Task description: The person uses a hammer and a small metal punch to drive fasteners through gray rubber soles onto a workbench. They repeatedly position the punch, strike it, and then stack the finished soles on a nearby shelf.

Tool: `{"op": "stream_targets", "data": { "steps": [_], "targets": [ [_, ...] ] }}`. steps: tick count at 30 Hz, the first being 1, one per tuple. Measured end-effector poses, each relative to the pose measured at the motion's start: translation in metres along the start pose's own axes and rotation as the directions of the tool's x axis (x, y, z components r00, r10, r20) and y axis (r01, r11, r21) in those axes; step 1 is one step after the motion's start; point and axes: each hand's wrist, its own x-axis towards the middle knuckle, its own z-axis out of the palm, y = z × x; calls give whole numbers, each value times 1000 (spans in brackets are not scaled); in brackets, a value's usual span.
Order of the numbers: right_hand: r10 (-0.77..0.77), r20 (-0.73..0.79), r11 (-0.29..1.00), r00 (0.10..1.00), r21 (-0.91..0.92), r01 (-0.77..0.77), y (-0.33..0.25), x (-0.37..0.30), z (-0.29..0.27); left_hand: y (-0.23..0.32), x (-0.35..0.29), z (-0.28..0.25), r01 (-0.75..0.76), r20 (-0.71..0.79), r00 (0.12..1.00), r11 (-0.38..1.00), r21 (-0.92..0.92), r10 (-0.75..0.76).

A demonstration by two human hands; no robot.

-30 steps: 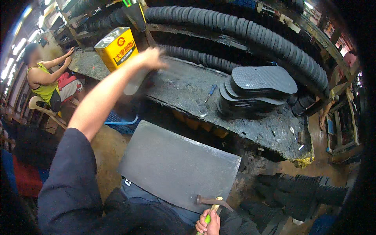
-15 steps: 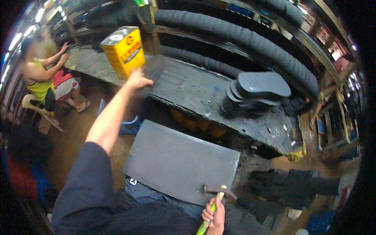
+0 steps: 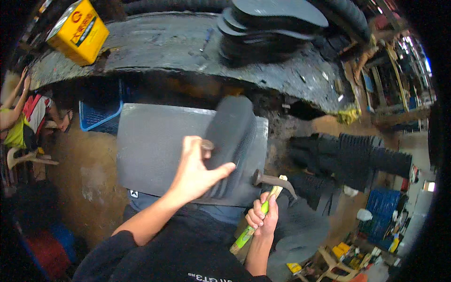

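A grey rectangular board (image 3: 152, 150) lies across my lap. On its right part rests a dark, thick stack of shoe soles (image 3: 230, 124), blurred and slanting. My left hand (image 3: 195, 171) is over the stack's near left side, thumb and fingers spread apart, the thumb overlapping the soles. A small brownish round shape (image 3: 206, 144) shows beside the fingers; I cannot make out what it is. My right hand (image 3: 264, 214) is wrapped round the green and pale handle of a hammer (image 3: 272, 180), its metal head upward by the board's right edge.
Beyond the board runs a long worn workbench (image 3: 159, 40), with a yellow can (image 3: 87, 35) and a pile of grey sole shapes (image 3: 277, 21) on it. A blue basket (image 3: 101, 117) sits below. Dark ridged material (image 3: 347, 155) lies on the right; a person (image 3: 28, 110) sits far left.
My left hand has come back from beside the yellow can to the board, where the stack of soles now lies. The view has shifted; my right hand still holds the hammer.
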Motion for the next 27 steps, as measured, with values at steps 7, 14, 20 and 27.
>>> {"op": "stream_targets", "data": {
  "steps": [7,14,20,27],
  "targets": [
    [13,-30,980,999,-198,-19,7,6,1,-12,-7,-39,41,-48,998,988,148,-34],
    [-31,-4,975,1000,-220,29,7,12,5,-25,-31,-94,71,-122,992,912,403,-23],
    [-18,-24,958,1000,-286,10,2,20,12,-48,-45,-136,208,-190,973,863,461,-133],
    [-47,-76,960,996,-278,24,-3,23,14,-96,-55,-180,271,-316,944,759,592,-91]
  ]
}}
